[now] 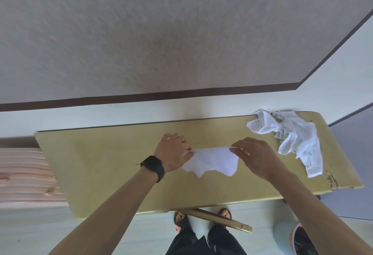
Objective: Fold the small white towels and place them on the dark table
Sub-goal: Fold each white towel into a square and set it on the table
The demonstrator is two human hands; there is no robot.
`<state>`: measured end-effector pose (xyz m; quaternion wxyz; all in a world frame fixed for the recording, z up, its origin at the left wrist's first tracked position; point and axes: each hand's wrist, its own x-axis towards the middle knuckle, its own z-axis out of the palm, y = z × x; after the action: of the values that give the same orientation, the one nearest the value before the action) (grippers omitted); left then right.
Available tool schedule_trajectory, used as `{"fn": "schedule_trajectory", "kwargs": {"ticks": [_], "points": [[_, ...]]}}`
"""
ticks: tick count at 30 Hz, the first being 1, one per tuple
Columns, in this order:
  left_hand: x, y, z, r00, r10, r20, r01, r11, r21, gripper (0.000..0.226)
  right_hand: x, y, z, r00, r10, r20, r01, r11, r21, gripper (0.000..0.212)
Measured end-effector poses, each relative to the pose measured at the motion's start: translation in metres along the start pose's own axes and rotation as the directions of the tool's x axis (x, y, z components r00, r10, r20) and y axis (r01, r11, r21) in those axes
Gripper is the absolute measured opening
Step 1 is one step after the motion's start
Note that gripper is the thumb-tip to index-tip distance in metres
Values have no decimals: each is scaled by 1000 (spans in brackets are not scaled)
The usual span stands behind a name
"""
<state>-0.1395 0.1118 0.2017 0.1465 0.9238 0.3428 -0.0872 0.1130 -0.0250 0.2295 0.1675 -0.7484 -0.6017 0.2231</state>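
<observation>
1 small white towel point(212, 161) is stretched out flat above the middle of the tabletop point(113, 164). The left grip point(173, 151) pinches its top left corner and the right grip point(254, 153) its top right corner. The top edge is taut and nearly level; the cloth hangs toward the near side, and its lower edge is ragged and scalloped. Whether that edge touches the tabletop cannot be told. A heap of white towels point(292, 137) lies crumpled and unfolded at the tabletop's far right end, well apart from the held one, 1 strip trailing toward the near right edge. How many are in the heap cannot be told. The tabletop is yellowish-olive, long and narrow.
</observation>
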Motion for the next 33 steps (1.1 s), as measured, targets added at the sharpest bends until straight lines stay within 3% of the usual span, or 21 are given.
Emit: {"fn": "schedule_trajectory", "kwargs": {"ticks": [6, 10, 14, 17, 22, 24, 25, 28, 33], "points": [[10, -28, -8, 995, -72, -63, 70, 997, -24, 8, 38, 10, -5, 996, -11, -89, 5, 998, -66, 19], [20, -47, -11, 965, -140, -223, 137, 990, -32, 18, 66, 16, -6, 989, -24, -148, 20, 999, -27, 19], [22, -66, -16, 869, -166, -466, 179, 984, -17, 13, 83, 22, 0, 966, -39, -257, 36, 999, -17, 16], [16, -70, -18, 842, -143, -520, 186, 982, 32, 28, 82, 27, 12, 946, -87, -313, 84, 996, -24, 15], [-9, -64, 16, 884, -114, -453, 176, 980, 97, 30, 55, 40, 52, 952, -87, -293, 79, 996, -41, 13], [-24, -59, 40, 905, -106, -413, 155, 984, 86, 12, 37, 49, 77, 969, -61, -238, 53, 998, -41, 14], [-32, -55, 53, 922, -112, -371, 148, 987, 69, 4, 25, 53, 89, 980, -36, -196, 28, 999, -40, 13], [-55, -42, 97, 966, -173, -190, 178, 984, 11, 21, -14, 65, 124, 996, 87, -7, -87, 996, -35, 14], [-94, -17, 159, 983, -183, 22, 183, 983, -7, 22, -77, 81, 171, 943, 216, 252, -203, 976, -74, 21]]}}
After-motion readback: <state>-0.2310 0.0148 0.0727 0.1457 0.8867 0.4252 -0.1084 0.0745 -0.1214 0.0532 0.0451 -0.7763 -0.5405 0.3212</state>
